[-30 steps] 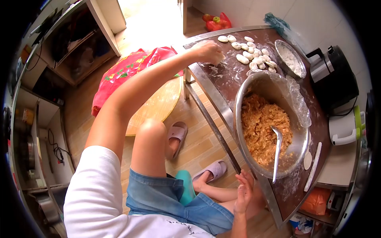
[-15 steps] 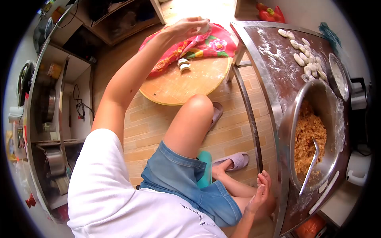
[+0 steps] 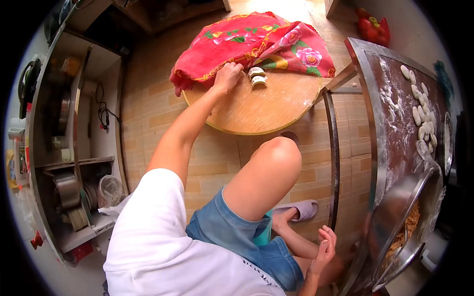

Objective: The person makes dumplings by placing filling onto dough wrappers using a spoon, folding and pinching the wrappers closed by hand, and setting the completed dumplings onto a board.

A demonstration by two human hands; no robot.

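Fingers (image 3: 237, 67) of a person's left hand (image 3: 227, 78) bunch together at the end of an outstretched arm; whether they hold anything cannot be told. Fingers of the right hand (image 3: 322, 252) curl loosely, slightly parted. Well to the right of the left fingers stands a brown-topped, metal-edged table (image 3: 395, 138) streaked with white powder. Beneath those same fingers lies a round, yellowish wooden board (image 3: 266, 108), dusted with white. Just beyond them, a red cloth (image 3: 237, 44) printed with pink flowers and green leaves covers the board's far part. Near the right fingers, on their right, a deep silver metal bowl (image 3: 390, 217) holds an orange-brown mixture (image 3: 409, 222). Farther off, beyond those fingers, oblong white dough pieces (image 3: 416, 116) cluster on the table. Two small, pale, rounded pieces (image 3: 258, 81) sit close together on the board, just right of the left fingers.
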